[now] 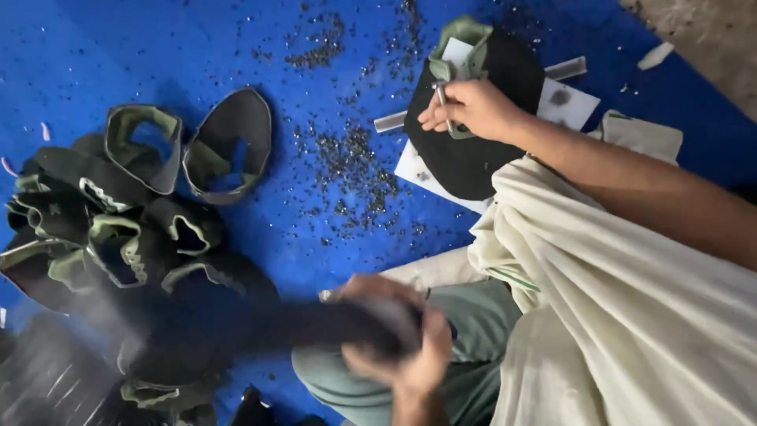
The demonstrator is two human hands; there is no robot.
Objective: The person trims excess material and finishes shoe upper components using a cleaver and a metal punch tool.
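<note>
Risk first: your right hand (473,106) pins a thin metal punch (441,99) upright on the black fabric piece (473,150), fingers (432,117) pinched tight around the shaft, right beside the tip. If the blurred tool (347,323) in your left hand (398,339) lands off-centre, I'd judge those fingertips take the hit, or the punch skids and marks the wrong spot. The left fist is clamped around the dark handle; it's motion-blurred, so the head can't be made out.

The fabric piece lies on a white card (572,102) over the blue mat (158,47), directly under the right hand's fingers, its green-edged end (461,35) just beyond them. It looks loose, so it could shift under a blow.

Black punched bits (347,158) litter the mat between the hands. A pile of similar black-and-green pieces (118,229) sits well apart, near the left hand's side.
</note>
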